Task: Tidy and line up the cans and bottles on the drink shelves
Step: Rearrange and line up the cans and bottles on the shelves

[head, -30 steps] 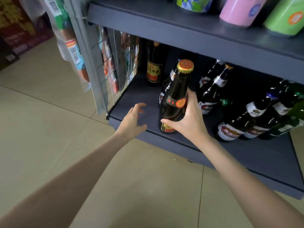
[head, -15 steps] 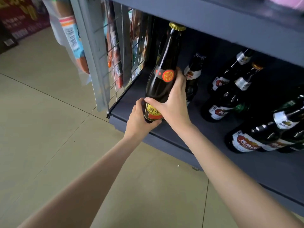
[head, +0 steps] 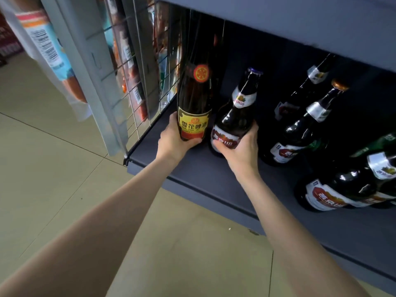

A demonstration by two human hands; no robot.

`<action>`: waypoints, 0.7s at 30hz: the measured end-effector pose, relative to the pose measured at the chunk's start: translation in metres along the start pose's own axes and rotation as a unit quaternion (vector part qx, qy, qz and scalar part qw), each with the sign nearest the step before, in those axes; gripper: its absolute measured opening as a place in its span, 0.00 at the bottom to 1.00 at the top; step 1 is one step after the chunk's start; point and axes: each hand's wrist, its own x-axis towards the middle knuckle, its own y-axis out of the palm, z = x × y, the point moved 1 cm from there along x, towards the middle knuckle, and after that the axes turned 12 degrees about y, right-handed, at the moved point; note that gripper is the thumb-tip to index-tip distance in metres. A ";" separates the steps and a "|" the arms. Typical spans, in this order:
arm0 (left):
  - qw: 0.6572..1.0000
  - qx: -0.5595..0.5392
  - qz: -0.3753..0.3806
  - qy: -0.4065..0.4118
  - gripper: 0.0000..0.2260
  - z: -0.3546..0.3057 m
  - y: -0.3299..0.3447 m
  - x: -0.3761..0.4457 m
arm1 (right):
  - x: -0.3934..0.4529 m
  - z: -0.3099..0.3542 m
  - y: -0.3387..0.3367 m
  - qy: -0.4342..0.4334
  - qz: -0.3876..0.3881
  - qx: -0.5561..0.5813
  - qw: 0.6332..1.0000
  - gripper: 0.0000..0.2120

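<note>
A tall dark bottle with a yellow and red label [head: 194, 99] stands at the left end of the dark bottom shelf [head: 205, 174], close to the wire mesh side. My left hand [head: 174, 139] grips its base. Just to its right, a dark bottle with a white and red label [head: 234, 123] leans slightly, and my right hand [head: 240, 146] grips its lower part. Further right stand more dark bottles [head: 300, 129] with white and red labels, some leaning [head: 342, 191]. The tall bottle's top is hidden under the upper shelf.
The wire mesh panel [head: 137, 67] closes the shelf's left side, with packaged goods hanging behind it [head: 49, 50]. The upper shelf's edge [head: 278, 20] overhangs the bottles. Beige tiled floor [head: 64, 179] lies below and to the left.
The yellow-labelled bottle has passed from my right hand to my left and moved left and back to the mesh side. My right hand has taken hold of the neighbouring white-labelled bottle.
</note>
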 end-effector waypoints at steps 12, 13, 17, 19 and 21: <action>1.000 0.012 0.013 -0.017 0.35 0.009 0.008 0.034 | 0.048 -0.004 0.006 0.067 -0.120 0.035 0.990 0.42; 0.999 0.031 0.022 -0.019 0.34 0.011 0.008 0.032 | 0.050 -0.005 0.005 0.080 -0.114 0.034 0.990 0.42; 0.998 0.063 0.025 -0.018 0.28 0.019 0.007 0.004 | 0.032 -0.012 -0.003 0.103 -0.066 -0.023 0.992 0.40; 0.997 0.072 0.015 0.014 0.25 0.016 0.008 -0.019 | 0.006 -0.016 -0.013 0.094 -0.044 -0.037 0.994 0.38; 0.995 0.080 0.022 0.052 0.22 0.008 0.012 -0.040 | -0.026 -0.021 -0.027 0.073 -0.039 -0.032 0.996 0.33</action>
